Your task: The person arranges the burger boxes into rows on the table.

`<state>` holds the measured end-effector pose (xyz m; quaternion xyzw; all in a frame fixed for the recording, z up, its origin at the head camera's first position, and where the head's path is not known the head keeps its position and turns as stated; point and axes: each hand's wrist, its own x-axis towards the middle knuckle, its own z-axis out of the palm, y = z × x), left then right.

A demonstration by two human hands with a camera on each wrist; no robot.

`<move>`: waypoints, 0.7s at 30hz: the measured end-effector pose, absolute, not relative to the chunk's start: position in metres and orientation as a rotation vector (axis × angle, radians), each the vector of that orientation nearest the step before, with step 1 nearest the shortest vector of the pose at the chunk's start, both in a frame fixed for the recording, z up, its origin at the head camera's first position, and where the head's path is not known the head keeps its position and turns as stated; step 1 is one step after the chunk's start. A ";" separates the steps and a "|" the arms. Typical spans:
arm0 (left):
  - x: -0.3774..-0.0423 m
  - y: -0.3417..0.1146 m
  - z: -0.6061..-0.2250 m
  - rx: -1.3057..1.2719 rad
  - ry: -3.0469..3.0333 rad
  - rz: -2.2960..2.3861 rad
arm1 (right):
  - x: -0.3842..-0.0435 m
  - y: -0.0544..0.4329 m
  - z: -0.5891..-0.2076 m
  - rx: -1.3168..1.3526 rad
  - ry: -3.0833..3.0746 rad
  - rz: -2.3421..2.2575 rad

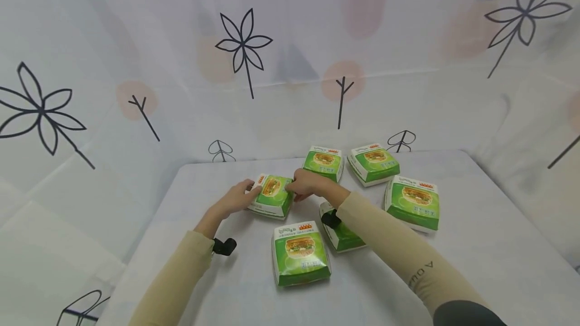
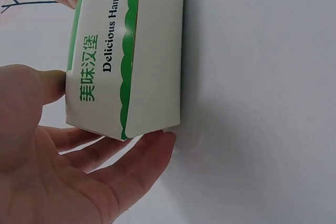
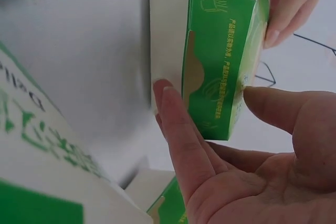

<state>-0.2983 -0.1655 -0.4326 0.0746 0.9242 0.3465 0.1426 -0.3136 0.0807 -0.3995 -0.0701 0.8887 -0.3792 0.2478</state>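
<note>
Two-handed grasp: your left hand [image 1: 235,199] and right hand [image 1: 312,184] both hold one hamburger box [image 1: 271,195], from opposite sides. Left: thumb on the top edge, other fingers bent around the lower corner. Right: palm turned toward the box, thumb at the top edge, fingers against the side with the tab. Your left sleeve [image 1: 176,275] comes up from lower left; your right sleeve [image 1: 399,250] slants in from lower right, passing over another box. Black wrist device on your left [image 1: 224,246], another on your right [image 1: 332,219]. Held box is closed, at the tabletop, left of the other boxes and apart from them; can't tell if its base lies fully flat. Its top shows a burger picture on green, with red characters on a white band; one side is white with "Delicious Hamburger" and a green scalloped edge, another is green with yellow print and a brown tab. Five similar boxes around: front box [image 1: 301,254], partly covered box [image 1: 344,235] under your right forearm, back box [image 1: 323,162], back-right box [image 1: 374,164], right box [image 1: 412,202]. All on a white table [image 1: 244,296], patterned cloth [image 1: 290,109] behind.
</note>
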 end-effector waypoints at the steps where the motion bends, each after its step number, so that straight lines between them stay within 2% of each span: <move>1: -0.298 -0.165 -0.432 0.213 2.663 0.996 | -0.313 0.081 -0.400 -0.196 2.427 -1.031; 14: -0.304 -0.168 -0.420 0.232 2.619 1.003 | -0.287 0.078 -0.384 -0.255 2.458 -0.975; 21: -0.310 -0.170 -0.424 0.240 2.543 1.036 | -0.284 0.070 -0.387 -0.292 2.487 -0.901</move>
